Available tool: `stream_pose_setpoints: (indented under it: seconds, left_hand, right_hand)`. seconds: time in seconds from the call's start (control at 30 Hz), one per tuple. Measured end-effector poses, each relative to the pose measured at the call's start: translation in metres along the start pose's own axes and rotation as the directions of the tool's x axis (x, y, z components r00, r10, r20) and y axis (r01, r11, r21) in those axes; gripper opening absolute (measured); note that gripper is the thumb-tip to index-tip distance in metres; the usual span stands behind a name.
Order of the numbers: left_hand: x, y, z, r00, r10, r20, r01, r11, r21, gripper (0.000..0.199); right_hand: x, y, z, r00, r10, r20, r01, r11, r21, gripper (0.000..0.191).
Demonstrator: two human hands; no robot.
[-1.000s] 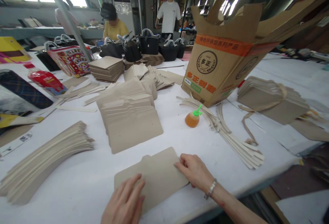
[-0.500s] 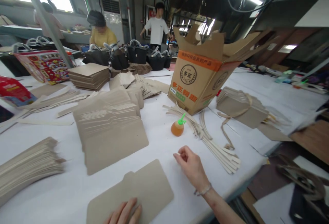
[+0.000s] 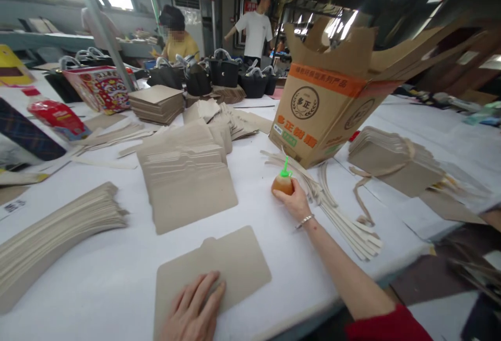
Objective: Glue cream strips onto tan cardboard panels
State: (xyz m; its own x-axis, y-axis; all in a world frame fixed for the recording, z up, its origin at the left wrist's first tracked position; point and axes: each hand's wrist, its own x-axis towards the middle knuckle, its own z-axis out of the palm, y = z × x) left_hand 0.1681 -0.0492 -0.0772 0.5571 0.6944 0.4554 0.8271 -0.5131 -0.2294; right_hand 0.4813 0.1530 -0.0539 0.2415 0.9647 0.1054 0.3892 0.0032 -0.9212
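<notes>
My left hand [image 3: 198, 304] lies flat, fingers stretched out, on a grey-beige cardboard panel [image 3: 242, 260] with rounded corners and a small tab on its far edge. My right hand [image 3: 295, 200] is wrapped round a squeeze bottle [image 3: 282, 183] of amber liquid with a green nozzle, which stands upright on the white table [image 3: 250, 210]. Beyond the panel, a fanned pile of similar panels [image 3: 195, 189] spreads out. To the right of the bottle lie several pale curved strips [image 3: 344, 226].
An open cardboard box [image 3: 309, 106] stands behind the bottle. A stack of long strips [image 3: 58, 242] lies at left, another panel bundle [image 3: 395, 163] at right. Black handbags [image 3: 223, 72] line the back. One person in yellow [image 3: 182, 43] and one in white [image 3: 254, 30] are beyond.
My right hand has moved forward from the bare tabletop and taken hold of the squeeze bottle. My left hand stays on the panel. The camera view has shifted.
</notes>
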Motion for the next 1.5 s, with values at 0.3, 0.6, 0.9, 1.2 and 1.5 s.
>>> stream_pose_setpoints:
  seconds: [0.3, 0.6, 0.9, 1.2, 1.5]
  left_hand:
    - [0.018, 0.012, -0.022, 0.98, -0.199, -0.005, 0.194, 0.958, -0.211, 0.037]
    - [0.013, 0.012, -0.02, 0.984, -0.178, 0.008, 0.177, 0.966, -0.188, 0.038]
    - [0.017, 0.011, -0.02, 0.983, -0.182, 0.0, 0.179, 0.965, -0.189, 0.038]
    - [0.013, 0.01, -0.016, 0.987, -0.158, 0.007, 0.157, 0.971, -0.18, 0.036]
    - [-0.002, 0.005, -0.003, 0.993, -0.086, 0.083, 0.096, 0.987, -0.126, 0.04]
  right_hand:
    - [-0.096, -0.045, -0.072, 0.966, 0.234, 0.11, -0.242, 0.663, 0.708, 0.049]
    - [-0.155, -0.035, -0.059, 0.89, 0.399, 0.223, -0.366, 0.33, 0.87, 0.057]
    - [-0.15, -0.041, -0.033, 0.787, 0.463, 0.409, -0.48, 0.043, 0.876, 0.058]
    - [-0.148, -0.031, -0.029, 0.867, 0.36, 0.344, -0.478, 0.409, 0.777, 0.07]
    - [-0.17, -0.034, -0.03, 0.969, 0.192, 0.157, -0.239, 0.89, 0.388, 0.083]
